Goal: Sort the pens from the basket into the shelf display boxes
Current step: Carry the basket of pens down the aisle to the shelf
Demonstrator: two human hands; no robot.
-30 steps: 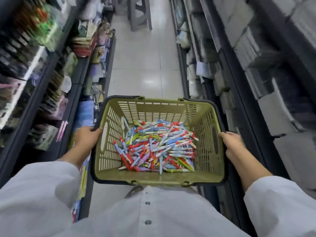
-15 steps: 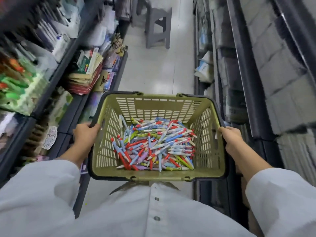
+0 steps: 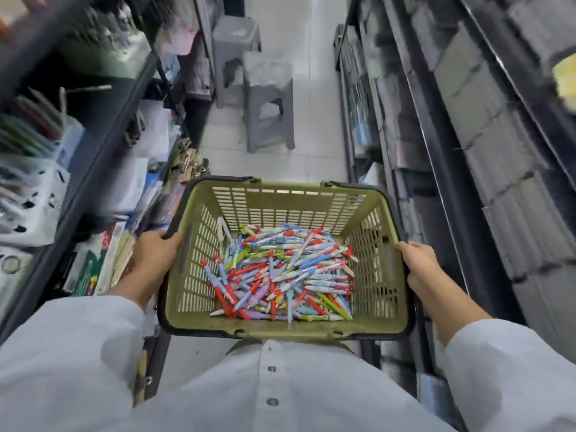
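Both hands on the green basket (image 3: 290,207), held out in front of the chest in a shop aisle: left hand (image 3: 154,260) w/ fingers curled round the dark left rim, right hand (image 3: 419,265) gripping the right rim the same way. Pens (image 3: 280,272), mixed red, blue, green, purple, white, lie heaped loose on the basket floor, none lifted out. Blurred shelves (image 3: 78,182) either side, two grey stools (image 3: 268,98) ahead on the tile floor.
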